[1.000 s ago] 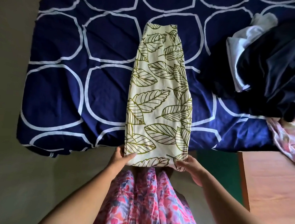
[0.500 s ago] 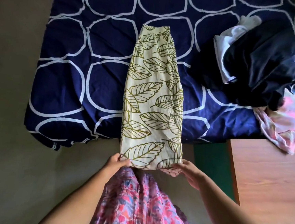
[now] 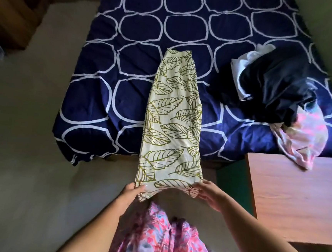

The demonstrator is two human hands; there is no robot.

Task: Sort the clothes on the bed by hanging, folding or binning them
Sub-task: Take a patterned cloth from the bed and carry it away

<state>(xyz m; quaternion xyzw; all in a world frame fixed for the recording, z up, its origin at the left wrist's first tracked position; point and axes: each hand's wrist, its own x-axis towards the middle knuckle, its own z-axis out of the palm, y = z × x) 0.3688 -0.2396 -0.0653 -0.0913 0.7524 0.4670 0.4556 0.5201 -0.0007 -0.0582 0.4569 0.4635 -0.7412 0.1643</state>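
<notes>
The leaf-print garment (image 3: 171, 126) has its near end drawn farther off the bed (image 3: 107, 92) than a second ago: then its hem sat just past the mattress edge, now a long stretch of it spans out over the floor (image 3: 28, 154) toward the person. Its far, narrower end still lies flat on the navy circle-patterned cover, near the middle of the bed. The left hand (image 3: 130, 192) pinches the near left corner of the hem, thumb on top. The right hand (image 3: 209, 194) holds the near right corner the same way, fingers curled under the cloth, and the hem sags a little between them. To the right on the bed, well apart from the garment, a heap of dark clothes (image 3: 274, 91) sits as before with a white piece (image 3: 244, 66) tucked at its left. A pink patterned piece (image 3: 304, 142) trails from it over the corner of a wooden table (image 3: 295, 197). The person's pink floral skirt (image 3: 161, 236) fills the bottom of the view.
</notes>
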